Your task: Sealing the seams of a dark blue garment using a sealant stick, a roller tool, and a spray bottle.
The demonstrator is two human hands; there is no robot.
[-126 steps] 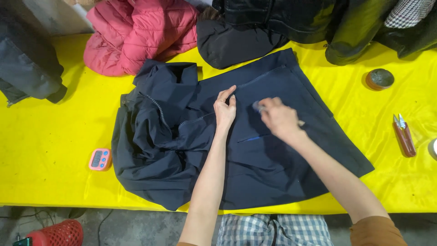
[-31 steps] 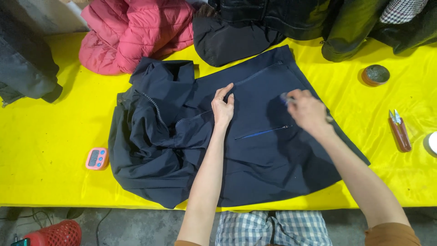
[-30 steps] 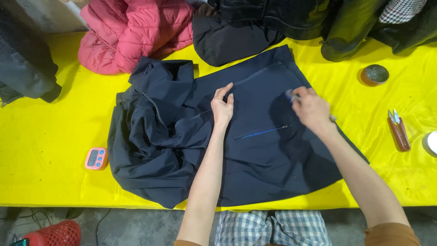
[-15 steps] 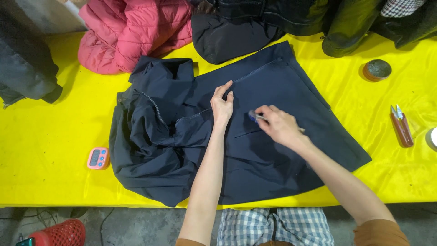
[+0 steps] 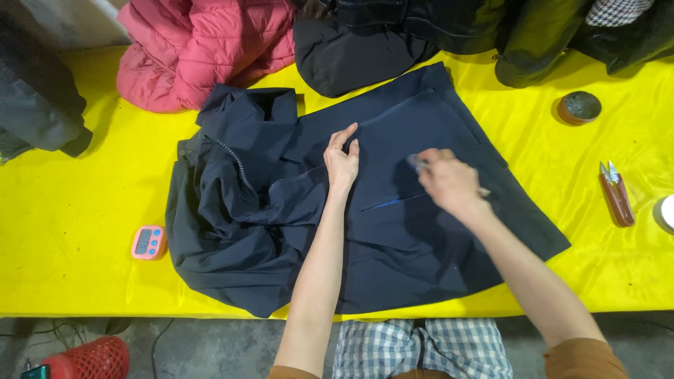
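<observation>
Pressing jacket [image 5: 393, 231] flat with open left hand [image 5: 342, 163]; right hand [image 5: 449, 184] gripping small tool [image 5: 417, 165] against it

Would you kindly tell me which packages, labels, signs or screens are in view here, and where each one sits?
Small pink timer: on the yellow table, left of the navy jacket; rounded square, grey screen above blue buttons.
No packages, labels or signs can be made out.

Jacket [image 5: 393, 231] on table [image 5: 84, 196], timer [image 5: 148, 242] left
</observation>
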